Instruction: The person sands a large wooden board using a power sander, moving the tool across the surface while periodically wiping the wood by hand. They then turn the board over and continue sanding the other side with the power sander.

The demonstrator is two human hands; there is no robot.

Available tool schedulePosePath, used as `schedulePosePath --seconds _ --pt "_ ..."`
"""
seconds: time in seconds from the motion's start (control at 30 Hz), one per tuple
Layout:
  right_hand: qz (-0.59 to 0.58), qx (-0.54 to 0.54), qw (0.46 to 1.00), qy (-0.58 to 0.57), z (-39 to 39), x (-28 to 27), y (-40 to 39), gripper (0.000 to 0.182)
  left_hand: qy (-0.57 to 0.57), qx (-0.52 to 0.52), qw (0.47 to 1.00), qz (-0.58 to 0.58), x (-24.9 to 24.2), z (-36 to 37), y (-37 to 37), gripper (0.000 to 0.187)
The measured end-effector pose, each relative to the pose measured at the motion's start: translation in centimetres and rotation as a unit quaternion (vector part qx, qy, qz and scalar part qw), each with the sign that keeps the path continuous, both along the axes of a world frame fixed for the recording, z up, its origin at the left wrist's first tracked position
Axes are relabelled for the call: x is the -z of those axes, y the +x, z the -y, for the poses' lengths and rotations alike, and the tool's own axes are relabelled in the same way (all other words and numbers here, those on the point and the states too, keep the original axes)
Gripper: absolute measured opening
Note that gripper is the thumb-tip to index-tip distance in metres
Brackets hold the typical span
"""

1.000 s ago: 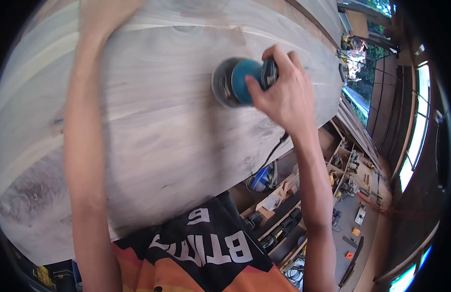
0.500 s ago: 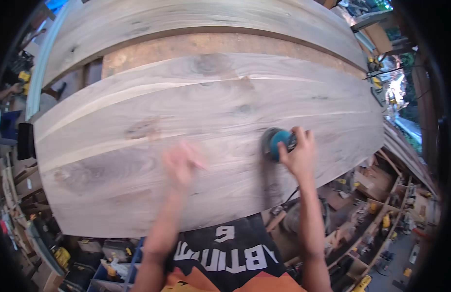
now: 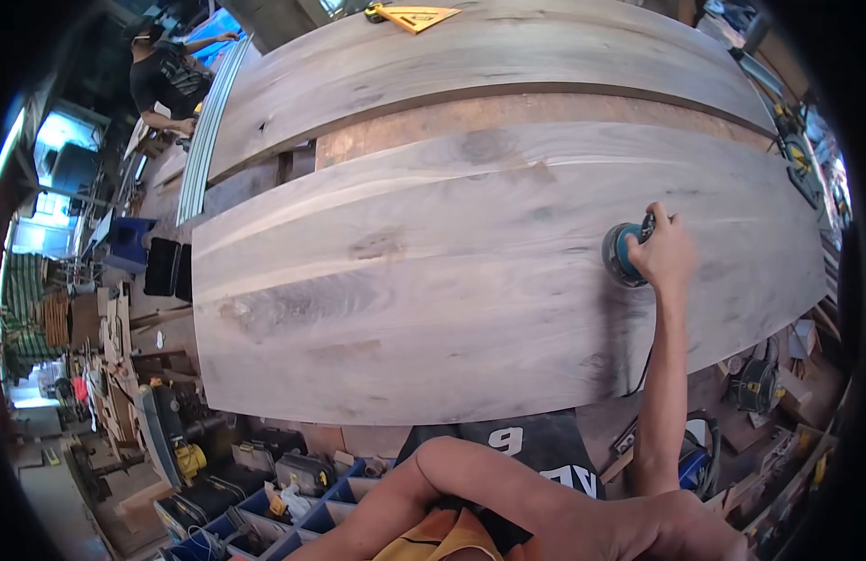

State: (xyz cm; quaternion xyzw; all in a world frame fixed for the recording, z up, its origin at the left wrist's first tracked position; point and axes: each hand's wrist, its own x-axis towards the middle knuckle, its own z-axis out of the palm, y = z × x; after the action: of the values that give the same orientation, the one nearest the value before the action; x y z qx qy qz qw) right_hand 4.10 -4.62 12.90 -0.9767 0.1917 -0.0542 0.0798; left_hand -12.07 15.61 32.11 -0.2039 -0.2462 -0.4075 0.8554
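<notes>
My right hand (image 3: 669, 251) is wrapped round a teal and black sander (image 3: 624, 256), whose pad lies on the right half of a wide wooden panel (image 3: 452, 309). The panel has grey-brown grain, dark knots and pale streaks. From the sander a dark cord runs down over the panel's front edge. Of my left side, only a bent arm shows, at the bottom of the view below the front edge; the hand itself is out of view.
Behind lies a second wooden panel (image 3: 517, 56), bearing a yellow triangular square (image 3: 416, 17). A co-worker in dark clothes (image 3: 166, 84) is at the upper left, beside pale strips (image 3: 211, 131). Blue-edged bins (image 3: 335, 510) and tool cases sit below left.
The view has shifted, bringing the co-worker and yellow square into sight. My left hand, earlier above the panel, has dropped out of view. My right hand still grips the sander.
</notes>
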Motion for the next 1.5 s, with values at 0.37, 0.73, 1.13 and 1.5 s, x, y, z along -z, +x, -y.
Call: schedulePosePath --seconds 0.37,0.73,1.13,1.5 --pt "0.158 -0.149 0.927 0.306 -4.4 1.3 -10.2 0.083 0.347 -0.209 0.832 0.38 11.1 -4.7 6.8 0.02" --pt "0.133 -0.064 0.937 0.317 -6.0 0.6 -14.5 0.079 0.668 -0.388 0.038 0.634 34.1 -3.4 21.9 0.067" --pt "0.032 -0.119 0.985 0.122 -0.2 -0.2 -2.4 0.061 0.683 -0.385 0.034 0.619 33.2 -1.4 20.8 0.07" --pt "0.06 -0.168 0.982 0.066 -5.7 0.5 7.9 0.042 0.697 -0.44 0.036 0.565 35.3 -7.2 24.8 0.067"
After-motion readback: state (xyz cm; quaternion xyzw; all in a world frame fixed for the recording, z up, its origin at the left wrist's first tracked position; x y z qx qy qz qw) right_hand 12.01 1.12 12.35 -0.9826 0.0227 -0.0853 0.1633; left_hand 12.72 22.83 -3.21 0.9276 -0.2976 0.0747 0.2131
